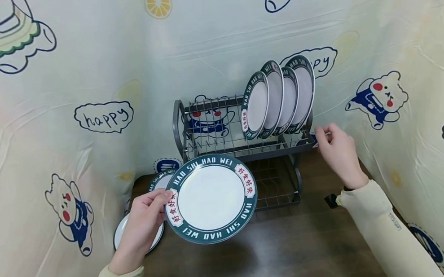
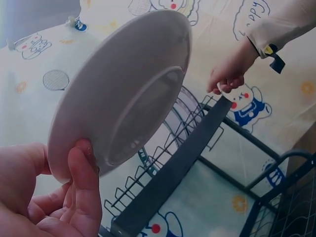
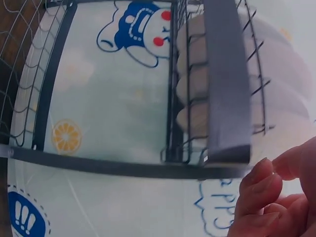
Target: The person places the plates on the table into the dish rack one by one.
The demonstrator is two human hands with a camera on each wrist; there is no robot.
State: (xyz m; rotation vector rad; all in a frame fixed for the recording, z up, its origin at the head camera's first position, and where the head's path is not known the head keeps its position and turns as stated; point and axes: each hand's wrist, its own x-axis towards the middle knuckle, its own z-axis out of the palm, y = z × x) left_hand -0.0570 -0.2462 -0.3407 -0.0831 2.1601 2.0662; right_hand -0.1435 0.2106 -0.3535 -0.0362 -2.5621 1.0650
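Note:
My left hand (image 1: 144, 228) grips the left rim of a white plate (image 1: 212, 198) with a dark green lettered border. The thumb lies on its face and the fingers are behind it. In the left wrist view the plate's plain underside (image 2: 123, 94) shows, tilted, above the rack. Beside the right end of the two-tier dish rack (image 1: 215, 155) is my right hand (image 1: 338, 155), fingers curled, with nothing visible in it. Several matching plates (image 1: 255, 105) stand on edge at the right of the upper tier. The right wrist view shows the curled fingertips (image 3: 259, 185) close to the rack's front bar (image 3: 227, 89).
Behind my left hand, more plates (image 1: 119, 230) lie on the brown tabletop (image 1: 220, 274), partly hidden. Printed cloth (image 1: 211, 36) surrounds the workspace at the back and sides. Wire slots (image 1: 216, 141) on the upper tier's left side hold no plates.

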